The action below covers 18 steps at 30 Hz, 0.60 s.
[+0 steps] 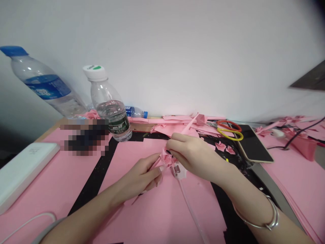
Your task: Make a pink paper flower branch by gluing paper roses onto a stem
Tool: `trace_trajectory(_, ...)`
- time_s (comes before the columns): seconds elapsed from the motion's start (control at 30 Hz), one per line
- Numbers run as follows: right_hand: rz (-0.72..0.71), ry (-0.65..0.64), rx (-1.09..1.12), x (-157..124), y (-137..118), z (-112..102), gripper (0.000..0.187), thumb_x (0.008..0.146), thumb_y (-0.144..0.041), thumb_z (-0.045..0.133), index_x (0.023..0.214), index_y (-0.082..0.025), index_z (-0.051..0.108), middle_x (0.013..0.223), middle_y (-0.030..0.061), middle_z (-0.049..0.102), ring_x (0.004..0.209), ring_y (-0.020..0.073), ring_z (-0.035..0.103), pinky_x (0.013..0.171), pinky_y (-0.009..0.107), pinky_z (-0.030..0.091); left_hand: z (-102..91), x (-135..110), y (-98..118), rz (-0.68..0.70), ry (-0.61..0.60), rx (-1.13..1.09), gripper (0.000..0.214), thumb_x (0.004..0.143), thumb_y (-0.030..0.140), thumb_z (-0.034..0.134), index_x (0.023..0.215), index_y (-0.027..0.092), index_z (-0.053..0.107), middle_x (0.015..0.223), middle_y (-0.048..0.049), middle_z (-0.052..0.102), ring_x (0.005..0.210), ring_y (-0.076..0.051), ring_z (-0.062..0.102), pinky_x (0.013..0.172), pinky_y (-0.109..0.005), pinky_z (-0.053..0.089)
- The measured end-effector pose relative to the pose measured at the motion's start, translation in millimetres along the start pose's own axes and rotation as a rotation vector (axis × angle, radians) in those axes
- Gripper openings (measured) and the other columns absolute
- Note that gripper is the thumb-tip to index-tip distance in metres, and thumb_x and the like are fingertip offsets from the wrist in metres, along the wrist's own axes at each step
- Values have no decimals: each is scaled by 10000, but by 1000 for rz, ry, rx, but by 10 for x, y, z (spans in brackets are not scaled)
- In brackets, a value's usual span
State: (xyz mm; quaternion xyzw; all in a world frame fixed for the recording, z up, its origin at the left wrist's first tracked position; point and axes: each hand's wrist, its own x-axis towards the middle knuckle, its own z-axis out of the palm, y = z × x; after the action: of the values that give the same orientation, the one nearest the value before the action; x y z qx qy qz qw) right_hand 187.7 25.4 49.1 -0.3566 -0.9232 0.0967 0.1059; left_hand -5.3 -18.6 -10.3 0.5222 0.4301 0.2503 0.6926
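Over the pink paper sheets (119,169) my left hand (147,173) is closed around the folded pink paper flower (167,160), thumb and fingers at its lower left. My right hand (190,152) reaches in from the right, its fingers bent down onto the flower's far side; the fingertips are partly hidden, so exactly what they grip is unclear. Just below the flower lies a white, partly see-through connector (179,172) on a pale cable (191,211). A few small pink paper pieces (220,146) rest to the right of my right hand.
Scissors (230,130) with red and yellow handles lie beside a dark phone (255,145) at right. A clear water bottle (111,105), a blue-capped bottle (50,83) and a white power bank (25,169) are at left. Folded paper lines the wall (177,51).
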Motion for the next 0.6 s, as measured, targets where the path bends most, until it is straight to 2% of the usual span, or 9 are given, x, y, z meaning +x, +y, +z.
trace_trajectory(0.13,-17,19,8,1,-1,36,196,914,-36,447,838,-161,577,806,11,510,665,119,460,557,253,257,-1,-4,-10,29,16,-35,181,969,326,470,841,213,412,569,119,425,407,-28,261,362,-156,179)
trace_trajectory(0.23,-34,46,-14,3,-11,55,198,877,-7,457,820,-169,556,793,3,486,645,116,432,548,250,246,9,-11,-6,48,23,-64,118,962,313,477,1003,210,438,557,132,403,407,-35,238,361,-154,178)
trace_trajectory(0.37,-62,76,-79,8,-34,69,212,846,15,461,815,-173,554,780,1,488,635,122,401,531,253,226,25,-23,-2,73,32,-86,348,961,335,475,1262,192,375,522,145,370,401,-51,222,362,-168,172)
trace_trajectory(0.6,-88,73,-121,-9,-66,71,236,819,37,467,825,-173,574,794,10,533,640,130,397,514,252,212,27,-17,-11,100,35,-69,442,964,354,483,1342,167,351,520,143,337,416,-57,216,369,-174,175)
